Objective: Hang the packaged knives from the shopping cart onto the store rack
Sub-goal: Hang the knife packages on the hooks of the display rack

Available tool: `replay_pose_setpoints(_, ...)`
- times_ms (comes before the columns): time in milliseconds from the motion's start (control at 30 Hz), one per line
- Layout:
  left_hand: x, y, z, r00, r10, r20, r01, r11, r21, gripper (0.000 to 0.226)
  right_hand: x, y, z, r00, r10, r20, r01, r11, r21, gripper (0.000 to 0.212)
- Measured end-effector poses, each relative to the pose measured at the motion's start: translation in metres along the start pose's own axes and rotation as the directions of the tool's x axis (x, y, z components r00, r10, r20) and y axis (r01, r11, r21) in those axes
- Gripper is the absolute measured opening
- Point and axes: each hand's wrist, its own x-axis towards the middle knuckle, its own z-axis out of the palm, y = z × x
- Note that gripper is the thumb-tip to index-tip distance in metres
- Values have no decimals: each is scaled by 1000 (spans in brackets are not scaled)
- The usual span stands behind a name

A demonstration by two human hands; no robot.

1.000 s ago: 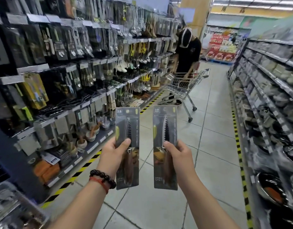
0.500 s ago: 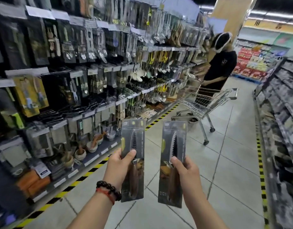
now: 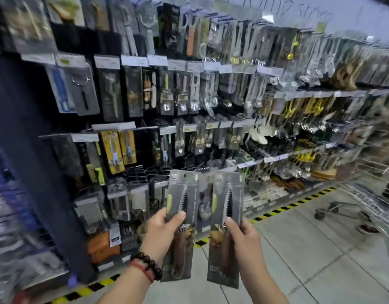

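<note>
Left hand (image 3: 165,229) and right hand (image 3: 244,235) each pinch a knife pack (image 3: 181,218) (image 3: 226,224) upright before the rack (image 3: 189,132), not yet hung; crowded, blurred hooks risk a missed hang hole.

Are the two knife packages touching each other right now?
Apart. The head view shows a strip of rack and floor between the left package and the right package.

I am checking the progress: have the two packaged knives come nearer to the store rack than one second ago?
Yes. The packaged knives, one in each hand, now stand in front of the store rack and overlap its lower shelves; earlier they were over the aisle floor.
</note>
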Motion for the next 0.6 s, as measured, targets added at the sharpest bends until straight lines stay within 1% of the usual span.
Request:
replay_pose_setpoints(33, 7, 3, -2, 999, 5, -34, -5, 1000, 9, 63, 17, -3, 8, 999, -3, 38, 4, 1000, -28, 18)
replay_pose_setpoints(67, 15, 4, -6, 996, 17, -82, -15, 1000, 20, 72, 31, -5, 17, 997, 0, 73, 4, 999, -51, 28)
replay_pose_setpoints(100, 23, 3, -11, 992, 31, -124, -26, 999, 35, 86, 43, -7, 27, 994, 2, 113, 5, 998, -65, 36)
replay_pose_setpoints(133, 33, 1, -18, 986, 38, -160, -31, 998, 48, 98, 55, -6, 38, 988, 7, 154, 4, 998, -70, 38)
replay_pose_setpoints(167, 40, 2, -25, 980, 31, -194, -22, 998, 50, 105, 66, -6, 50, 982, 22, 189, -5, 996, -90, 37)
replay_pose_setpoints(233, 56, 5, -39, 964, 48, -262, -37, 998, 46, 104, 87, -2, 74, 960, 47, 277, -14, 993, -120, 30)
replay_pose_setpoints(300, 71, 9, -52, 948, 60, -312, -48, 998, 46, 103, 111, 3, 101, 941, 30, 336, 13, 992, -125, 32)
replay_pose_setpoints(367, 91, 7, -67, 932, 52, -359, -44, 999, 31, 108, 133, 9, 129, 932, 13, 362, 33, 992, -120, 29)
replay_pose_setpoints(400, 102, 5, -75, 926, 50, -374, -44, 999, 26, 110, 144, 10, 142, 929, 12, 370, 37, 992, -124, 38)
replay_pose_setpoints(433, 113, 2, -83, 925, 50, -377, -49, 999, 12, 110, 153, 9, 154, 925, -2, 381, 51, 992, -117, 56)
replay_pose_setpoints(467, 125, 2, -87, 921, 35, -388, -42, 999, -10, 110, 165, 10, 165, 920, -23, 390, 73, 991, -113, 67)
replay_pose_setpoints(533, 146, 2, -94, 922, 21, -386, -41, 998, -43, 104, 187, 10, 185, 904, 27, 427, 48, 985, -163, 75)
replay_pose_setpoints(600, 168, 5, -97, 933, 5, -361, -22, 999, -43, 90, 204, 4, 201, 900, 40, 435, 53, 979, -198, 71)
